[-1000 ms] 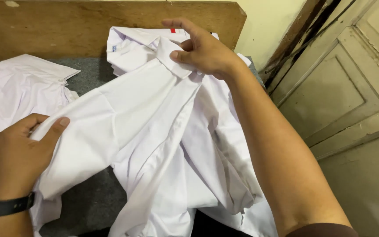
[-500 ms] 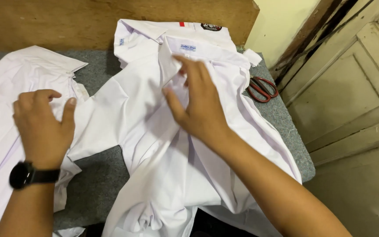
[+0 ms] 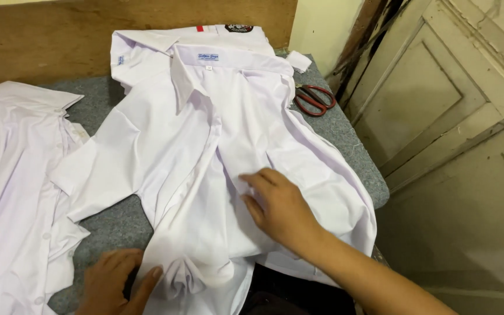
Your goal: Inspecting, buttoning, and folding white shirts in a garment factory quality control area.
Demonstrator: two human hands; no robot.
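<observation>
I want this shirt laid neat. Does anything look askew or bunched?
Yes. The white shirt lies slanted on the grey table, and its hem is bunched by the left hand. The right hand rests flat on its front.

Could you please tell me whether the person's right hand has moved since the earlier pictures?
Yes. The right hand has come down from the collar to the middle of the white shirt, toward the person.

I see my two hands bare: no gloves, no rings visible. My right hand (image 3: 281,210) leads into a bare forearm, no sleeve showing. My left hand (image 3: 118,283) shows only fingers and knuckles; its wrist lies out of frame.
</observation>
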